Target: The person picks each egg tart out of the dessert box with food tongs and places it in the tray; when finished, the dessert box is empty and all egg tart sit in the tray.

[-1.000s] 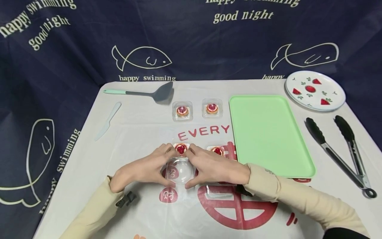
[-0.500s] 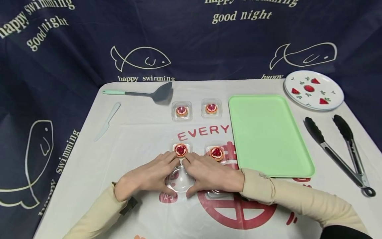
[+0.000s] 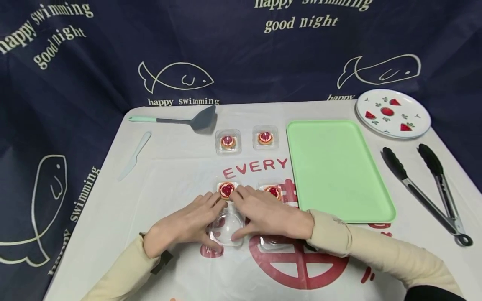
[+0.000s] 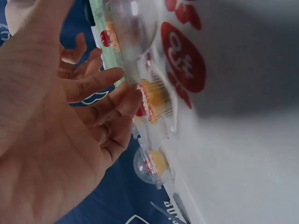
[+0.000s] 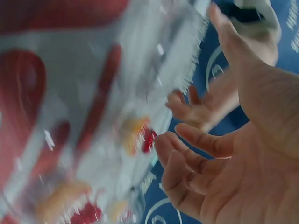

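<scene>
- Upper left of the frame, on the surface [image 3: 180,175]: spatula [image 3: 174,121], knife [image 3: 135,156] below it.
- Upper middle: far left tart [image 3: 228,142] beside far right tart [image 3: 265,138] — each in a box.
- Lower middle: lid [image 3: 227,228] between left hand [image 3: 188,223] and right hand [image 3: 269,215], below near left tart [image 3: 226,190].
- Right: tray [image 3: 339,171] — plate [image 3: 393,115] at its upper right, tongs [image 3: 429,204] to its right.

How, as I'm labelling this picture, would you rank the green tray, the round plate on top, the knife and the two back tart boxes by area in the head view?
1. Green tray
2. Round plate
3. Left back tart box and right back tart box: too alike to rank
4. Knife
</scene>
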The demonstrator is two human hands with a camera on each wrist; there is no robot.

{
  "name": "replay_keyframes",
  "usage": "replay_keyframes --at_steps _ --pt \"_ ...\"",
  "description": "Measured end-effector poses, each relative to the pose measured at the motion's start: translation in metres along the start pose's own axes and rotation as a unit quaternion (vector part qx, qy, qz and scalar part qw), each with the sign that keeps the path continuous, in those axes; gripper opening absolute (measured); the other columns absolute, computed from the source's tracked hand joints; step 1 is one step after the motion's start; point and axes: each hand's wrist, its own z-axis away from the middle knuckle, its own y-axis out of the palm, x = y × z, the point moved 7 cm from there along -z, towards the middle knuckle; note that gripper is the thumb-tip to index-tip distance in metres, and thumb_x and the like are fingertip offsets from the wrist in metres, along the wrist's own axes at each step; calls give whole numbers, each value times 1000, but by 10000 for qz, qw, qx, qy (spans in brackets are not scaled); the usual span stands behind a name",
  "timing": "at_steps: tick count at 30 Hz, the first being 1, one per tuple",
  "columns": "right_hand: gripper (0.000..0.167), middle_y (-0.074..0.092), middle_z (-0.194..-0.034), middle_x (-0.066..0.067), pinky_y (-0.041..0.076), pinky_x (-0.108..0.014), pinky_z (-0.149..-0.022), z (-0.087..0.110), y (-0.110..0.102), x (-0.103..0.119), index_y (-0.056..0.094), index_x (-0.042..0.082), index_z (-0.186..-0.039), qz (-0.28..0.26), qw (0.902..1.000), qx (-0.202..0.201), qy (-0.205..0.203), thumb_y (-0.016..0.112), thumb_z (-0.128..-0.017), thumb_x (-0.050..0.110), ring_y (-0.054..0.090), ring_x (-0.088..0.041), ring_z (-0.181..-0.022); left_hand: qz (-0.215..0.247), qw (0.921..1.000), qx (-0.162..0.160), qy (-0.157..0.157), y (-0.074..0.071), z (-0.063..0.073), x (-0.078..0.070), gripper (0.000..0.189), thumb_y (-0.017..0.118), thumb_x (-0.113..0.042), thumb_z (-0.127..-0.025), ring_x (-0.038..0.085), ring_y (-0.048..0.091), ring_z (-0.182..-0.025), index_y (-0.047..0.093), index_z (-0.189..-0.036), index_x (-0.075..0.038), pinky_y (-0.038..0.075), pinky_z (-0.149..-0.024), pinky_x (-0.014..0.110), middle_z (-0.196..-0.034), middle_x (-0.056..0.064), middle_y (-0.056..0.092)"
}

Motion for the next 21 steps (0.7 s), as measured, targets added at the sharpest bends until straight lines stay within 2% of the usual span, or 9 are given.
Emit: replay_keyframes --at_steps 5,7,9,14,17,21 --pt "66 56 -103 -6 51 -26 -64 -1 -31 -32 55 5 -119 -608 9963 -396 466 74 -79 54 52 -14 -80 886 9953 -373 81 -15 -5 8 77 78 -51 -76 17 45 -102 47 -127 -3 45 -91 38 -116 6 49" --pt "63 57 -109 -11 54 -29 -68 -3 -42 -52 54 4 -120 -872 9922 -557 691 73 -82 50 58 -18 -83 1249 9899 -673 60 -24 -13 14 65 74 -43 -83 20 47 -104 47 -127 -3 45 -94 39 -115 8 50" --pt "61 57 -116 -15 56 -35 -78 -5 -52 -75 54 3 -123 -1082 9875 -675 926 73 -84 46 60 -23 -94 1626 9816 -996 -50 -32 -24 22 62 71 -35 -88 24 48 -110 44 -132 -1 45 -98 41 -119 12 51" --pt "58 54 -124 -21 47 -48 -97 -14 -70 -130 52 -3 -126 -1378 9770 -1003 1282 73 -87 35 54 -35 -114 2466 9544 -1617 -468 -45 -60 43 72 68 -20 -91 35 42 -128 27 -145 6 37 -110 48 -135 25 43" --pt "57 54 -123 -25 45 -50 -97 -19 -76 -158 52 -7 -126 -1516 9724 -1149 1354 73 -87 29 52 -39 -114 2751 9414 -1816 -709 -48 -87 53 74 66 -15 -92 38 40 -131 21 -145 10 33 -114 47 -138 30 40" --pt "61 52 -126 -28 45 -52 -96 -28 -78 -185 49 -9 -130 -1693 9693 -1096 1410 74 -86 25 49 -41 -118 3204 9221 -1866 -1111 -49 -120 64 75 63 -11 -94 40 36 -136 14 -147 10 30 -116 45 -145 30 36"
